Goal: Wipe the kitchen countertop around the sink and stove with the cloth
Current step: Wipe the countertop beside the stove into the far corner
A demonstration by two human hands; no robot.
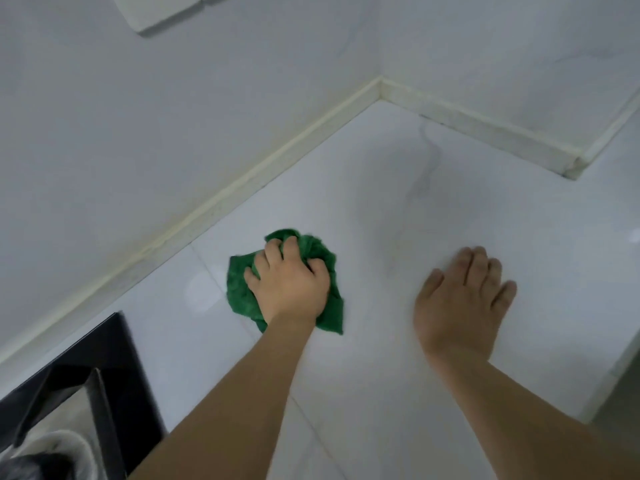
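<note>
Green cloth [322,252] sits bunched mid-worktop [398,341], nearer the back wall edge than the front, w/ black sink [114,344] off at the worktop's left end. Left hand [289,280] is right on top, fingers curled into the cloth, gripping it. Right hand [460,299] lies flat, fingers straight, on bare worktop just beside, holding nothing — so the left is the wiping hand, I'd say.

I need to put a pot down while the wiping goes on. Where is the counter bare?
Bare countertop runs from both hands back to the wall corner; another strip lies between the green cloth and the wall trim. It is tighter near the black sink, and where the left hand grips the cloth beside the flat right hand.
</note>
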